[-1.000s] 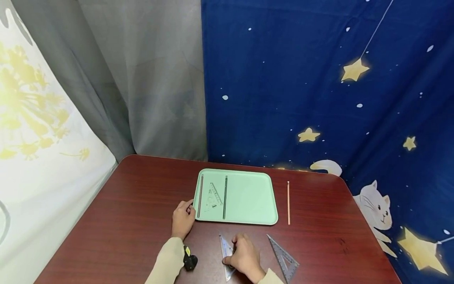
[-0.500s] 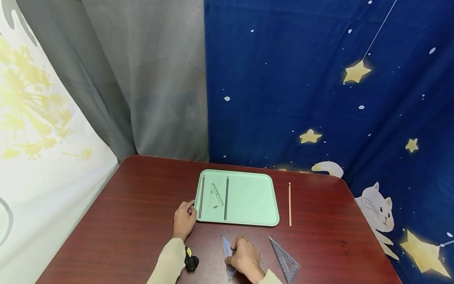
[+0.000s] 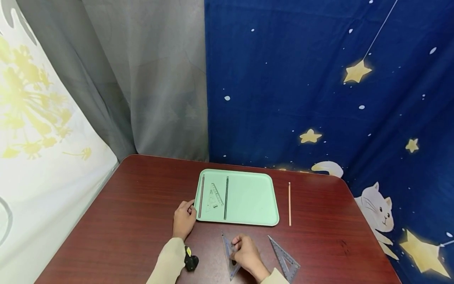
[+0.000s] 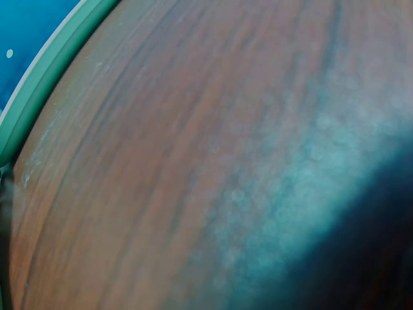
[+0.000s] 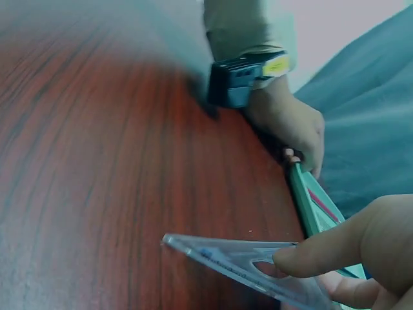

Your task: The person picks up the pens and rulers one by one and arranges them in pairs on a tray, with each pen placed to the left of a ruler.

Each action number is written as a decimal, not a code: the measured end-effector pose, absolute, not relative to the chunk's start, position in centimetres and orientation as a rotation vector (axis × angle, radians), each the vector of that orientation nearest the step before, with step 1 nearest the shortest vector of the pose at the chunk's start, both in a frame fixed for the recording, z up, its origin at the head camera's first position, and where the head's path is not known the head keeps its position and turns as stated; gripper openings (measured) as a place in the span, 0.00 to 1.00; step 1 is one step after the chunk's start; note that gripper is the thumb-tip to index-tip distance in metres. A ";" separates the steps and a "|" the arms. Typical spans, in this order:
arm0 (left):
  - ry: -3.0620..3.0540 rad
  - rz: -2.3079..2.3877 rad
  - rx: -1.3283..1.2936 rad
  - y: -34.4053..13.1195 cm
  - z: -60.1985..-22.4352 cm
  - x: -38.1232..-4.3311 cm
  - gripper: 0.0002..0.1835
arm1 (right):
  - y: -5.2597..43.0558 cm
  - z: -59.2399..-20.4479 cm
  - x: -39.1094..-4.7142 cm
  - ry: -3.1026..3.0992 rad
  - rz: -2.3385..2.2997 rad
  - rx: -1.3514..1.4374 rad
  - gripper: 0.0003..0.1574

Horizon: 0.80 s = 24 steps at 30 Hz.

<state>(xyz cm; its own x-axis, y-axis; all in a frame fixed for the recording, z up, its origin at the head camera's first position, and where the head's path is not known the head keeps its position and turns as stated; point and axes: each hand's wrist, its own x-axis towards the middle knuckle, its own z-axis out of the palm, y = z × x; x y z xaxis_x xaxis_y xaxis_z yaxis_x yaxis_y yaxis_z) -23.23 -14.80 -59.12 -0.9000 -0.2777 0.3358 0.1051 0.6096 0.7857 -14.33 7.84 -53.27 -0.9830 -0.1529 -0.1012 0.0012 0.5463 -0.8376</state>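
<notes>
In the head view, my left hand (image 3: pixel 183 221) holds the left rim of a pale green tray (image 3: pixel 252 197); the right wrist view shows its fingers curled at that edge. My right hand (image 3: pixel 246 254) pinches a clear set square (image 3: pixel 227 252) in front of the tray. The right wrist view shows the thumb over the set square's cut-out (image 5: pixel 219 255), one corner pointing away from the hand. Inside the tray lie a dark red pencil (image 3: pixel 201 197), a clear set square with black markings (image 3: pixel 217 195) and a black pencil (image 3: pixel 226 197).
Another set square (image 3: pixel 276 247) lies on the reddish-brown table (image 3: pixel 134 221) to the right of my right hand. A light wooden pencil (image 3: pixel 289 205) lies right of the tray. A black wrist camera (image 3: pixel 191 262) sits on my left wrist. Curtains hang behind the table.
My right hand has shifted slightly and tipped the set square up from the table. The left hand stays on the tray's rim.
</notes>
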 end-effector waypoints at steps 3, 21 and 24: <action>-2.420 -1.240 0.140 -14.8 -59.0 -23.2 0.16 | 8.2 -53.3 -14.5 2.447 -1.564 -0.067 0.18; -2.423 -1.242 0.150 -14.9 -58.8 -23.2 0.16 | 9.6 -53.0 -14.7 2.236 -1.709 0.089 0.18; -2.426 -1.250 0.150 -14.9 -58.9 -23.1 0.16 | 9.9 -53.0 -14.8 2.227 -1.711 0.102 0.20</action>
<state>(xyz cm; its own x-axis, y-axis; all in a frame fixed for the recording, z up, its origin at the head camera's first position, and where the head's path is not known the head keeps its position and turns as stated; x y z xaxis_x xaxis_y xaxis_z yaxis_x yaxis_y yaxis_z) -23.13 -14.86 -58.87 -0.9121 -0.2747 0.3042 0.0884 0.5930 0.8003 -14.82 9.92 -52.96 -0.9429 -0.1423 -0.3011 0.2543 0.2761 -0.9269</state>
